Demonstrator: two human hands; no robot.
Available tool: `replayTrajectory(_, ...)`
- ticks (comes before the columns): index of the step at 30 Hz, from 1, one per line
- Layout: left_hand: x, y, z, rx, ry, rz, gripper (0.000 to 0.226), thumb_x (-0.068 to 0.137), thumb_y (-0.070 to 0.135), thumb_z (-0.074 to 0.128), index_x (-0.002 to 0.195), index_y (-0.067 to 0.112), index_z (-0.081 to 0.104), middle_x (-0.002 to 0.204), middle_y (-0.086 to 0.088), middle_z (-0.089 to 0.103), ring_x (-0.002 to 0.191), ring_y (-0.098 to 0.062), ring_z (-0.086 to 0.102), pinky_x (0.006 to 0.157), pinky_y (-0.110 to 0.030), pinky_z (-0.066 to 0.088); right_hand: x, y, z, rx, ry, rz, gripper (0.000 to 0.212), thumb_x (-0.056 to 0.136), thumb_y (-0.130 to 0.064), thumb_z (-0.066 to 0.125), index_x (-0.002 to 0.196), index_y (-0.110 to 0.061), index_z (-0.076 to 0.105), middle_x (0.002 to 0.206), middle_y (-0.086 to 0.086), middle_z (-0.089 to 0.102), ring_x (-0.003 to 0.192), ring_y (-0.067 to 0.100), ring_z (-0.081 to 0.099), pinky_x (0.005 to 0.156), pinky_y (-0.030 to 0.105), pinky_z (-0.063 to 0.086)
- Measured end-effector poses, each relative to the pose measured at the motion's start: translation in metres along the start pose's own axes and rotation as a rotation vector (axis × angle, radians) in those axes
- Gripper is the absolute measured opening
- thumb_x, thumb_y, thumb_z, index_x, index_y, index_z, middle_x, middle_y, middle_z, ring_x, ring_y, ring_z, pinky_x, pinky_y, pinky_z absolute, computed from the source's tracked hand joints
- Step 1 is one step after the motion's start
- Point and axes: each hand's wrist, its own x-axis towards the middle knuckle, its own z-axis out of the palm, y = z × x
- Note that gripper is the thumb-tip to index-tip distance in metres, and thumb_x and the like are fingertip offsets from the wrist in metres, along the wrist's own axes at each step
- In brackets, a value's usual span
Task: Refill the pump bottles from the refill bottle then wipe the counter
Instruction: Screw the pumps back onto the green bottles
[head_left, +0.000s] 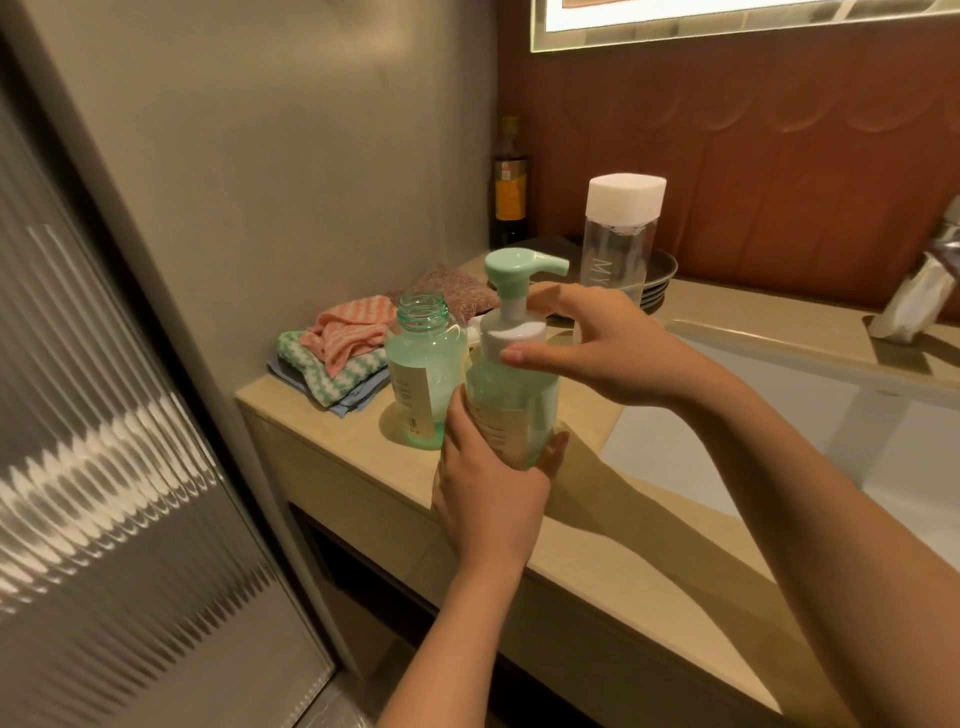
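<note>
Pump bottle (511, 400) at frame centre, 2 hands on it, at the counter (322, 447) edge.

Left hand (488, 493) wraps the body low to stop it turning. Right hand (613, 353) pinches the white collar (514, 332), probably twisting; direction not discernible. 1 uncapped bottle (423, 374) stands just left, open for filling. Capped refill bottle (621, 234) upper centre; cloths (337, 358) centre left for wiping.
</note>
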Motion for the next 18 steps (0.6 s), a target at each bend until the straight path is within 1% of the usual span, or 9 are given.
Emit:
replayTrajectory(2, 0.000, 0.001, 0.000, 0.003, -0.008, -0.002, 0.102, 0.066, 0.072, 0.065, 0.144, 0.029, 0.016, 0.142, 0.000, 0.045, 0.125, -0.028, 0.048, 0.095, -0.049, 0.045, 0.001, -0.001, 0.007, -0.047, 0.089, 0.027, 0.059, 0.072, -0.049, 0.069, 0.119, -0.018, 0.052, 0.113, -0.005, 0.057, 0.099, 0.008, 0.052, 0.077, 0.020, 0.044)
replayTrajectory(4, 0.000, 0.001, -0.001, 0.010, -0.018, -0.010, 0.105, 0.066, 0.073, 0.063, 0.146, 0.027, 0.014, 0.144, -0.001, 0.043, 0.128, -0.027, 0.045, 0.098, -0.047, 0.043, 0.002, -0.003, 0.018, -0.140, 0.237, 0.070, 0.061, 0.063, -0.062, 0.069, 0.102, -0.020, 0.050, 0.097, -0.007, 0.056, 0.086, 0.010, 0.051, 0.069, 0.024, 0.042)
replayTrajectory(6, -0.001, 0.002, -0.001, 0.010, -0.009, 0.003, 0.106, 0.066, 0.072, 0.062, 0.147, 0.024, 0.014, 0.144, -0.002, 0.044, 0.128, -0.027, 0.045, 0.099, -0.046, 0.042, 0.004, -0.002, 0.023, -0.339, 0.330, 0.087, 0.065, 0.058, -0.077, 0.058, 0.091, -0.022, 0.045, 0.088, -0.007, 0.049, 0.081, 0.012, 0.044, 0.069, 0.029, 0.032)
replayTrajectory(8, -0.002, 0.002, -0.002, 0.004, 0.009, 0.020, 0.105, 0.066, 0.072, 0.063, 0.147, 0.024, 0.017, 0.141, -0.003, 0.047, 0.125, -0.028, 0.048, 0.096, -0.046, 0.044, 0.005, 0.000, 0.020, -0.303, 0.289, 0.076, 0.071, 0.060, -0.084, 0.050, 0.097, -0.023, 0.047, 0.094, -0.009, 0.049, 0.088, 0.012, 0.043, 0.074, 0.029, 0.032)
replayTrajectory(9, -0.002, 0.002, -0.002, 0.001, 0.015, 0.023, 0.104, 0.066, 0.072, 0.064, 0.146, 0.025, 0.018, 0.141, -0.002, 0.047, 0.125, -0.028, 0.049, 0.095, -0.046, 0.045, 0.005, 0.000, 0.015, -0.139, 0.214, 0.059, 0.071, 0.066, -0.080, 0.050, 0.107, -0.022, 0.051, 0.103, -0.009, 0.053, 0.096, 0.011, 0.047, 0.080, 0.031, 0.038)
replayTrajectory(11, -0.001, 0.002, -0.003, -0.002, 0.011, 0.013, 0.101, 0.067, 0.069, 0.066, 0.145, 0.027, 0.018, 0.143, 0.000, 0.044, 0.126, -0.027, 0.047, 0.095, -0.047, 0.044, 0.003, 0.002, 0.005, 0.180, 0.018, 0.040, 0.062, 0.081, -0.060, 0.052, 0.129, -0.021, 0.047, 0.125, -0.006, 0.055, 0.113, 0.009, 0.050, 0.094, 0.032, 0.043)
replayTrajectory(13, 0.000, 0.002, -0.002, -0.007, -0.002, 0.000, 0.099, 0.068, 0.067, 0.068, 0.144, 0.029, 0.016, 0.144, 0.002, 0.043, 0.127, -0.026, 0.045, 0.096, -0.048, 0.043, 0.001, 0.004, -0.002, 0.217, -0.094, 0.007, 0.050, 0.088, -0.037, 0.059, 0.134, -0.021, 0.045, 0.133, -0.006, 0.052, 0.121, 0.008, 0.047, 0.100, 0.029, 0.039)
replayTrajectory(15, 0.000, 0.002, -0.002, -0.010, -0.012, -0.008, 0.100, 0.067, 0.068, 0.067, 0.144, 0.028, 0.017, 0.143, 0.001, 0.043, 0.127, -0.027, 0.046, 0.096, -0.048, 0.043, 0.002, 0.006, 0.000, 0.183, -0.039, -0.007, 0.043, 0.083, -0.029, 0.066, 0.124, -0.020, 0.054, 0.125, -0.006, 0.057, 0.115, 0.008, 0.051, 0.098, 0.027, 0.042)
replayTrajectory(18, 0.000, 0.004, -0.002, -0.009, -0.019, -0.036, 0.100, 0.067, 0.068, 0.066, 0.143, 0.022, 0.023, 0.141, -0.001, 0.046, 0.127, -0.027, 0.045, 0.099, -0.044, 0.041, 0.004, 0.003, 0.018, 0.187, 0.186, 0.085, 0.050, 0.069, -0.043, 0.075, 0.108, -0.019, 0.056, 0.106, -0.007, 0.058, 0.099, 0.006, 0.053, 0.079, 0.020, 0.046)
